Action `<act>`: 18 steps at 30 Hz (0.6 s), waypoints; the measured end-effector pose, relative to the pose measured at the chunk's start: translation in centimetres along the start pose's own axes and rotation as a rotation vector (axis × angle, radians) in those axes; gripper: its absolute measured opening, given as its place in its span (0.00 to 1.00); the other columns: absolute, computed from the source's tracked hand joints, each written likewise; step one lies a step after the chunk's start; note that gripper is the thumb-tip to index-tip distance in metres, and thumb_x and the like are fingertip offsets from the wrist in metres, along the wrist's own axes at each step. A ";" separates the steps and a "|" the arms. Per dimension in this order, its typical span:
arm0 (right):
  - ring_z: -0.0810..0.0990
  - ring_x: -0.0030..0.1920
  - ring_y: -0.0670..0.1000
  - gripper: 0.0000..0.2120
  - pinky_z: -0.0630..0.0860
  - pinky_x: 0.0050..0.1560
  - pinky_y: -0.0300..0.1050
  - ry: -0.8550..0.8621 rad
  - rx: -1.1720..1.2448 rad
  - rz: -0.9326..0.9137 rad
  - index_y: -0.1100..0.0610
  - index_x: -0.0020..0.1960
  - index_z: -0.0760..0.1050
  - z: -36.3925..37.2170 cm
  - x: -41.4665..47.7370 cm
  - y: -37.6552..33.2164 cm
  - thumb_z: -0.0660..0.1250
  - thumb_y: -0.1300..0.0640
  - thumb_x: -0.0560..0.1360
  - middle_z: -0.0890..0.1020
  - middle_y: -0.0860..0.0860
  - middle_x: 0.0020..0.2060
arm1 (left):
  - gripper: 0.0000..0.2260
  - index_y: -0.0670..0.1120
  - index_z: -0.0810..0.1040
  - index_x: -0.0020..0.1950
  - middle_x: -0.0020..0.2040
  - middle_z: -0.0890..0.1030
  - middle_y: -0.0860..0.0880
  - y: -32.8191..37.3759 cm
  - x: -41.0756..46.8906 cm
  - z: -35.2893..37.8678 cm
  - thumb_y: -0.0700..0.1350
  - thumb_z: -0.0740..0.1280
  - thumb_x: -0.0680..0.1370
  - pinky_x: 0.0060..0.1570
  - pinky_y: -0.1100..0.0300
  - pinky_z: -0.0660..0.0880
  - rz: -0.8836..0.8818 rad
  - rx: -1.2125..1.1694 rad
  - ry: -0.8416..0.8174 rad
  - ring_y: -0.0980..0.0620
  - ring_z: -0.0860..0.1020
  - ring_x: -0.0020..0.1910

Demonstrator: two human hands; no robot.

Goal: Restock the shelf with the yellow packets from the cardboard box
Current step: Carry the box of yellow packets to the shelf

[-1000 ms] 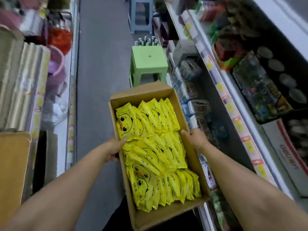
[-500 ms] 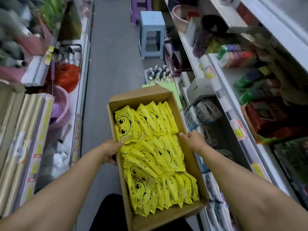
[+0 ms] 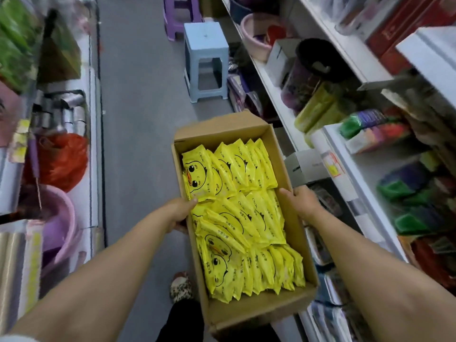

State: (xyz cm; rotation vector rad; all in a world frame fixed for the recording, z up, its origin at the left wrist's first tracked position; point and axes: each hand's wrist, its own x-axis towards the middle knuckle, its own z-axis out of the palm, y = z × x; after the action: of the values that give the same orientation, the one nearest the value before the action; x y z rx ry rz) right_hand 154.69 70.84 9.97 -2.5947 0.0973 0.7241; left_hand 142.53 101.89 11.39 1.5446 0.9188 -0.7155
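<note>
An open cardboard box (image 3: pixel 283 166) is held in front of me over the aisle floor. It is filled with several yellow packets (image 3: pixel 237 213) printed with a duck face, lying in overlapping rows. My left hand (image 3: pixel 180 213) grips the box's left wall, thumb over the rim touching a packet. My right hand (image 3: pixel 302 201) grips the right wall, thumb inside. The white shelf (image 3: pixel 350 169) with mixed goods runs along my right.
A light blue plastic stool (image 3: pixel 206 60) stands in the aisle ahead, a purple stool (image 3: pixel 179 16) beyond it. On the left are shelves with a pink basin (image 3: pixel 61 225), an orange bag (image 3: pixel 61 161) and foil rolls. My slippered foot (image 3: pixel 181 287) shows below the box.
I have walked forward along the aisle with the box; the green stool has passed out of view and the blue stool is closer. Both hands keep the same grip.
</note>
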 end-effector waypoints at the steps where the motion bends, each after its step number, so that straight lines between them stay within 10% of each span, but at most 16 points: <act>1: 0.79 0.34 0.56 0.26 0.74 0.33 0.47 0.009 -0.002 0.006 0.65 0.42 0.78 -0.5 1.3 -0.5 0.64 0.41 0.80 0.80 0.58 0.35 | 0.22 0.37 0.68 0.67 0.47 0.77 0.40 1.3 1.0 -0.2 0.53 0.60 0.82 0.41 0.45 0.80 -0.007 -0.002 -0.002 0.44 0.78 0.37; 11: 0.80 0.37 0.58 0.25 0.77 0.42 0.51 -0.077 0.024 0.008 0.65 0.42 0.77 -3.2 12.9 0.1 0.64 0.42 0.80 0.79 0.58 0.35 | 0.21 0.35 0.72 0.60 0.43 0.79 0.39 6.8 10.1 2.8 0.53 0.61 0.82 0.27 0.52 0.80 -0.114 -0.023 -0.025 0.43 0.79 0.36; 18: 0.80 0.42 0.57 0.20 0.80 0.47 0.54 -0.141 0.000 0.075 0.54 0.38 0.71 -1.8 18.0 2.3 0.64 0.39 0.79 0.79 0.56 0.39 | 0.23 0.35 0.72 0.62 0.55 0.80 0.31 7.0 15.6 4.1 0.55 0.62 0.81 0.36 0.48 0.82 -0.199 0.016 -0.007 0.35 0.82 0.50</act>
State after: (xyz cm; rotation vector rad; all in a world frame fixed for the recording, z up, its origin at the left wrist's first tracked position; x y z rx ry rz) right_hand 170.59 68.84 1.31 -2.5427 0.1520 0.9313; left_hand 156.69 100.12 1.09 1.4764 1.0734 -0.8705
